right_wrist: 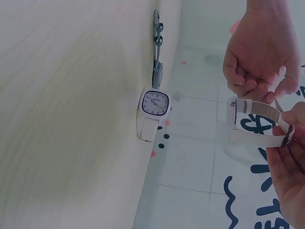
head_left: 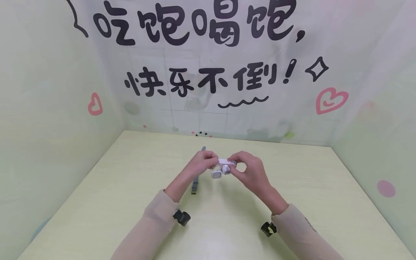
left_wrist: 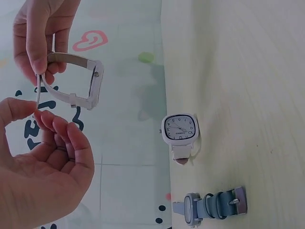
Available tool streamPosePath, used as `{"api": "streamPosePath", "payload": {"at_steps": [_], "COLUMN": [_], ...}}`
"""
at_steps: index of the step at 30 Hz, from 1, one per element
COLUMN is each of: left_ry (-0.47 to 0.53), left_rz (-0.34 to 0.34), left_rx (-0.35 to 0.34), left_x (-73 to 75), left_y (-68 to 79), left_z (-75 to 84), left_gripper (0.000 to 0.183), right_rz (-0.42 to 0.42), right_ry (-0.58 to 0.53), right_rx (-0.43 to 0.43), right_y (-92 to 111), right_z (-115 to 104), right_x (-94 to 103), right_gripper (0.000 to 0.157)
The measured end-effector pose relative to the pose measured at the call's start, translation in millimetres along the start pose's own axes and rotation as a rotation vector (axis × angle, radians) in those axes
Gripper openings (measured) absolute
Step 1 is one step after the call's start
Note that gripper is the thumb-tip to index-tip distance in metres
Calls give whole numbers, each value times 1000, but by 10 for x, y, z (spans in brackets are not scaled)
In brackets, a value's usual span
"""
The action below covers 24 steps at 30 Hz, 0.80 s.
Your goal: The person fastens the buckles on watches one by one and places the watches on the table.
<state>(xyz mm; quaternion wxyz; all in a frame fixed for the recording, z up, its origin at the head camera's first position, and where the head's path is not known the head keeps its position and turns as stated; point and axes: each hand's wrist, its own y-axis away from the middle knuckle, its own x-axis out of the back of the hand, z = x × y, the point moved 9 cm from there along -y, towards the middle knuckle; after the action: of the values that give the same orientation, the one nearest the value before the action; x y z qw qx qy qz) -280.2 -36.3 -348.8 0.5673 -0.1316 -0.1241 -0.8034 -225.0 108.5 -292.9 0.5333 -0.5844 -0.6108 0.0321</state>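
Observation:
Both hands hold a white-strapped watch [left_wrist: 71, 99] above the table, its band bent into a loop with the squarish case seen side-on. My left hand [head_left: 204, 161] pinches the strap's free end between thumb and fingertip. On the other side, my right hand [head_left: 253, 172] grips the band between thumb and fingers, which cover part of it. A second white watch [left_wrist: 180, 129] with a square dial lies on the table below the hands. Beyond it is a blue-grey watch [left_wrist: 217, 206], partly behind the left hand and forearm in the head view.
The pale table [head_left: 136, 173] reaches back to a white printed wall [head_left: 182, 115] with large dark lettering and pink hearts. Similar side panels stand left and right. A dark camera mount [head_left: 182, 217] sits at the left cuff, another mount [head_left: 269, 229] at the right cuff.

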Motion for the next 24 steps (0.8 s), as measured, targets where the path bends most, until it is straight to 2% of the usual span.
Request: {"api": "streamPosePath", "payload": {"at_steps": [4,8,12,18,24], "left_ry": [19,27,44,38,34], "left_rz": [-20,-67,-104,-95,-70], "left_rx": [-24,-77,-102,-132,-140], "left_x": [8,-24,-77,-100,-78], "left_y": [25,29,19,12,34], "left_z": [1,-9,-44,-65,-57], "left_gripper": [15,25,34,31,28], "right_rz": [29,52,61,66,66], "right_ry": [-55,-97,-134,-164,-149], "right_rx": [-38,-63,-83,-103,-77], "right_y": [5,10,15,19,26], "right_z": [51,80,91,97,77], "right_x": [30,54,55,43,48], "right_gripper": [14,14,15,15,13]}}
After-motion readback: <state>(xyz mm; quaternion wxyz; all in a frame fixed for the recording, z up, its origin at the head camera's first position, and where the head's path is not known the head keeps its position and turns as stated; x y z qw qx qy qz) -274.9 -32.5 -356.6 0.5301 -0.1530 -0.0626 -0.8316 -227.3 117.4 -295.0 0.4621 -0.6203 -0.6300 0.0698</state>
